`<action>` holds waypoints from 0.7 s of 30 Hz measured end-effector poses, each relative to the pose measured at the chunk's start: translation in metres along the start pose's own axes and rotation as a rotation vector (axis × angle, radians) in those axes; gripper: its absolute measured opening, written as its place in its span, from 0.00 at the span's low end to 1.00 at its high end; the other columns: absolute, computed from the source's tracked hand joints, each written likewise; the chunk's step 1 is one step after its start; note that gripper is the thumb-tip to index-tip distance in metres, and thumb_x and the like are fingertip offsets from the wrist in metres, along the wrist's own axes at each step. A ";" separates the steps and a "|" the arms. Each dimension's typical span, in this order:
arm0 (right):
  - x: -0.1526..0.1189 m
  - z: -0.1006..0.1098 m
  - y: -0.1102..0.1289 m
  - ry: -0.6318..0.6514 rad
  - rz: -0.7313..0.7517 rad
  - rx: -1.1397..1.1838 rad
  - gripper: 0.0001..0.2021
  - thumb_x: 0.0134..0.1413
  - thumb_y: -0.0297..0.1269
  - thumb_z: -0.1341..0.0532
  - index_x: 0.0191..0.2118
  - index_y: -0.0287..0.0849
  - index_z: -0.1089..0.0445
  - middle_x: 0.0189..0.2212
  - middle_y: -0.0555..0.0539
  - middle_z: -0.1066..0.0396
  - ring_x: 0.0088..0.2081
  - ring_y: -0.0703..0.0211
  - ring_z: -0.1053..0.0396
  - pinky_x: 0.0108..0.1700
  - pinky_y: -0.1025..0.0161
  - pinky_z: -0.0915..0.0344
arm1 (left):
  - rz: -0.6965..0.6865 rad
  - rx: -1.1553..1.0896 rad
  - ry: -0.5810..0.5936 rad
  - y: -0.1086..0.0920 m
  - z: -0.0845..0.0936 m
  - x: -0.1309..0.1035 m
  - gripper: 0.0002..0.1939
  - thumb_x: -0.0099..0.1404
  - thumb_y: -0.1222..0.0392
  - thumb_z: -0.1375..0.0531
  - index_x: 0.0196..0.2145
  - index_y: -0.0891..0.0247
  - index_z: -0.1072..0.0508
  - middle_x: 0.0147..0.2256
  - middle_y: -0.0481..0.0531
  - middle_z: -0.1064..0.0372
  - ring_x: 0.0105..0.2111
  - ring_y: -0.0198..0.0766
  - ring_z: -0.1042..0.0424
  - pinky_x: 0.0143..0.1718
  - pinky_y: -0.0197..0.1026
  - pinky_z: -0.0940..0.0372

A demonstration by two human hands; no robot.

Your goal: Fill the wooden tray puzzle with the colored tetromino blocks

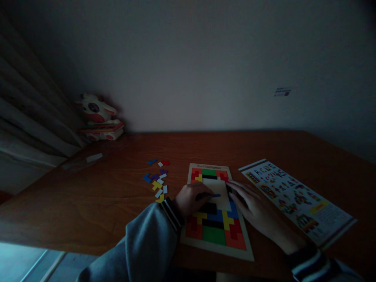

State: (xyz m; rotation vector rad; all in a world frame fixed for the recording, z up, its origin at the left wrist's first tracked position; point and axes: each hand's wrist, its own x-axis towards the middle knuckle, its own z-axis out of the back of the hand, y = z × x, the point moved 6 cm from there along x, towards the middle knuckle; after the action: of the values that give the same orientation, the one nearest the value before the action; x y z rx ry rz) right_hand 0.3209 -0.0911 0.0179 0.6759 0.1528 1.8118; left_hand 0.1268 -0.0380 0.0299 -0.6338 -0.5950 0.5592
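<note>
A wooden puzzle board (218,252) lies in front of me, its top and bottom filled with coloured blocks and its bare middle pale. My left hand (192,197) reaches over the board's left side, fingers closed on a blue puzzle piece (216,195) above the bare part. My right hand (249,201) rests along the board's right edge with its fingers stretched out, the fingertips near a red block and dark blocks. Left of the board lie several loose puzzle pieces (157,185) in blue, purple, yellow, white and red.
A printed pattern sheet (299,199) lies to the right on the brown table (88,207). A cow-shaped toy (98,117) stands at the back left beside the curtain (29,102). A small white item (94,158) lies near the table's left side. A wall closes off the back.
</note>
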 end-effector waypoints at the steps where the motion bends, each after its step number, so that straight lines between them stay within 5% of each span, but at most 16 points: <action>1: 0.004 -0.001 -0.002 -0.001 0.007 -0.011 0.18 0.66 0.39 0.48 0.58 0.47 0.32 0.56 0.44 0.30 0.57 0.49 0.33 0.59 0.45 0.35 | 0.000 0.001 -0.004 0.000 0.000 0.000 0.08 0.65 0.67 0.40 0.42 0.63 0.23 0.39 0.54 0.24 0.40 0.39 0.25 0.45 0.40 0.30; 8: 0.002 0.001 0.008 -0.083 0.027 0.074 0.14 0.64 0.41 0.44 0.53 0.48 0.30 0.52 0.43 0.27 0.53 0.49 0.29 0.54 0.49 0.31 | -0.070 -0.026 -0.069 -0.002 0.000 0.000 0.08 0.67 0.64 0.40 0.42 0.63 0.21 0.39 0.54 0.24 0.39 0.37 0.25 0.44 0.39 0.30; 14: 0.006 -0.005 0.031 0.025 0.025 0.297 0.10 0.64 0.42 0.43 0.47 0.50 0.28 0.44 0.47 0.24 0.45 0.55 0.25 0.47 0.58 0.27 | -0.121 -0.135 -0.023 -0.006 -0.003 -0.002 0.11 0.67 0.57 0.37 0.44 0.63 0.22 0.40 0.54 0.23 0.39 0.37 0.24 0.45 0.38 0.29; 21: -0.005 -0.011 0.015 0.026 -0.106 0.235 0.09 0.63 0.43 0.42 0.43 0.50 0.26 0.38 0.47 0.23 0.38 0.55 0.25 0.39 0.60 0.28 | -0.055 -0.017 -0.086 -0.005 0.003 -0.002 0.10 0.68 0.60 0.39 0.45 0.64 0.24 0.41 0.54 0.23 0.41 0.38 0.24 0.46 0.40 0.30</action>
State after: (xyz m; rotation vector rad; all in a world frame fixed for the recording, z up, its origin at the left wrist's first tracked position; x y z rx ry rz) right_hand 0.3039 -0.0984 0.0134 0.7941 0.4168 1.7160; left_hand 0.1247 -0.0416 0.0344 -0.6101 -0.6964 0.5322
